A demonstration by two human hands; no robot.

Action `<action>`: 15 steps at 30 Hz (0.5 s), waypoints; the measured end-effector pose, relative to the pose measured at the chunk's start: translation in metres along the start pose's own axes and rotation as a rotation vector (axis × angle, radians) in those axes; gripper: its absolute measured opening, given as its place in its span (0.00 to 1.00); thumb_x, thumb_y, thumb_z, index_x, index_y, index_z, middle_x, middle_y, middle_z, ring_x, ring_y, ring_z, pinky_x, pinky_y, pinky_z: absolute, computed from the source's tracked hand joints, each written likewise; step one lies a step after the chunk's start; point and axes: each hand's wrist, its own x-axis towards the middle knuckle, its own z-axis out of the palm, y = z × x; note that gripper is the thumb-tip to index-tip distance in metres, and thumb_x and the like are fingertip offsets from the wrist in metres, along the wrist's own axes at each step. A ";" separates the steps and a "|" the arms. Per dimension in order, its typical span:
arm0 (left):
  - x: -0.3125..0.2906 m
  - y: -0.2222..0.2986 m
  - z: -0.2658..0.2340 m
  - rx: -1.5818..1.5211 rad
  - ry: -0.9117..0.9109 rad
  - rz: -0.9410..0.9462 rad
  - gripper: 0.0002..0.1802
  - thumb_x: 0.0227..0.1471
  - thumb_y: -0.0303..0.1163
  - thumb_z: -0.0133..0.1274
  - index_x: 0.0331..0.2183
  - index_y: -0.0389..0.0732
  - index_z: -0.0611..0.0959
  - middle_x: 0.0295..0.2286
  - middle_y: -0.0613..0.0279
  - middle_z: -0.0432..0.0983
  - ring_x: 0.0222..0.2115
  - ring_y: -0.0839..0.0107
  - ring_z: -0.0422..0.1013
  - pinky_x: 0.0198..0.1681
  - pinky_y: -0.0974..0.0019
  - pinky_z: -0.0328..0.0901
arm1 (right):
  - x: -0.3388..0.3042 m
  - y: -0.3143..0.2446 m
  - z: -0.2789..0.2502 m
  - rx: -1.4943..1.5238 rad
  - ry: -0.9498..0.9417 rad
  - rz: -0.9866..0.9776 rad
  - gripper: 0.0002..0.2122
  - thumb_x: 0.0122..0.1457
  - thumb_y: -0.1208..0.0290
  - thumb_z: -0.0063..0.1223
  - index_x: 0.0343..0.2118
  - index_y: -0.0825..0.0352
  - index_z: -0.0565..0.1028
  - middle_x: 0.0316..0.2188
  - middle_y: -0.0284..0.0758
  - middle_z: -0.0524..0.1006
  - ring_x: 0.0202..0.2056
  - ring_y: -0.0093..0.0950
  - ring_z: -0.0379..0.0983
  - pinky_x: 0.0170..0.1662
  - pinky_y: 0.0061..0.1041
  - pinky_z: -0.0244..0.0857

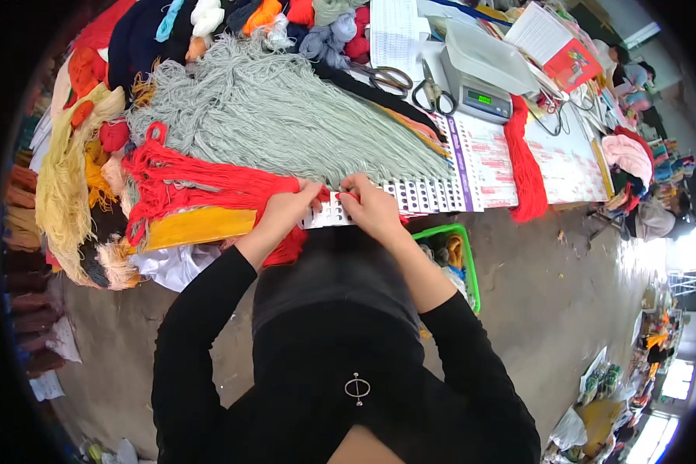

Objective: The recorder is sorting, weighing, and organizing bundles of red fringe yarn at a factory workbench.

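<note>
A bundle of red yarn [216, 183] lies across the front of the table, and my left hand [286, 207] is closed on its right end. Some of its strands hang below that hand. Right beside it, my right hand [373, 209] has thumb and forefinger pinched at a white card with punched holes [329, 213]. A bit of red shows at those fingertips, but I cannot make out exactly what they grip. More punched cards [421, 196] with a purple band lie to the right, under the tips of a wide spread of grey-green yarn [271, 108].
Behind are scissors [433, 97], a digital scale [475, 97] with a clear tray, and papers [394, 35]. Another red hank [524, 166] hangs over the table's front edge. Mixed yarn [77, 170] is heaped at left. A green basket [472, 271] stands below, right of my legs.
</note>
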 end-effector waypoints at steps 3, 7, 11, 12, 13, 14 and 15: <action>-0.001 0.007 0.011 0.217 0.034 0.045 0.15 0.55 0.40 0.45 0.29 0.38 0.78 0.18 0.70 0.72 0.18 0.80 0.64 0.20 0.76 0.59 | -0.003 0.000 -0.002 -0.075 0.032 0.007 0.13 0.53 0.60 0.48 0.38 0.60 0.68 0.25 0.38 0.77 0.27 0.40 0.74 0.29 0.38 0.64; 0.004 0.012 -0.029 -0.516 -0.353 -0.104 0.10 0.54 0.37 0.49 0.28 0.41 0.79 0.18 0.75 0.65 0.17 0.86 0.57 0.15 0.80 0.49 | -0.006 -0.003 0.005 -0.121 0.120 0.004 0.11 0.53 0.62 0.48 0.38 0.60 0.68 0.24 0.38 0.77 0.25 0.40 0.74 0.27 0.38 0.64; -0.028 0.066 -0.062 -0.804 -0.372 -0.010 0.13 0.57 0.32 0.43 0.42 0.36 0.72 0.24 0.70 0.69 0.12 0.90 0.51 0.12 0.85 0.43 | -0.007 0.003 0.012 -0.125 0.179 -0.073 0.09 0.54 0.66 0.49 0.37 0.60 0.68 0.22 0.36 0.76 0.24 0.37 0.73 0.26 0.33 0.64; -0.026 0.065 -0.055 -0.731 -0.428 0.010 0.15 0.57 0.31 0.43 0.46 0.37 0.70 0.24 0.69 0.71 0.12 0.90 0.51 0.12 0.85 0.43 | -0.008 0.004 0.012 -0.067 0.202 -0.073 0.09 0.54 0.67 0.49 0.37 0.60 0.68 0.22 0.36 0.76 0.24 0.36 0.74 0.26 0.31 0.64; -0.021 0.060 -0.045 -0.659 -0.485 0.029 0.18 0.57 0.30 0.42 0.49 0.39 0.68 0.24 0.67 0.72 0.11 0.90 0.51 0.12 0.84 0.43 | -0.010 0.008 0.012 -0.010 0.224 -0.072 0.09 0.54 0.67 0.49 0.38 0.60 0.68 0.22 0.35 0.76 0.24 0.34 0.74 0.26 0.30 0.64; -0.010 0.050 -0.031 -0.546 -0.540 -0.041 0.22 0.56 0.30 0.41 0.53 0.45 0.65 0.21 0.67 0.72 0.09 0.88 0.51 0.11 0.83 0.43 | -0.008 0.014 0.012 0.105 0.248 -0.060 0.09 0.55 0.71 0.48 0.39 0.62 0.68 0.24 0.35 0.76 0.25 0.28 0.74 0.26 0.26 0.64; -0.003 0.036 -0.013 -0.400 -0.506 -0.102 0.20 0.55 0.30 0.42 0.50 0.46 0.67 0.18 0.68 0.71 0.08 0.86 0.52 0.11 0.81 0.44 | -0.006 0.019 0.011 0.313 0.257 -0.059 0.07 0.56 0.75 0.47 0.38 0.65 0.68 0.25 0.32 0.75 0.26 0.22 0.72 0.27 0.21 0.63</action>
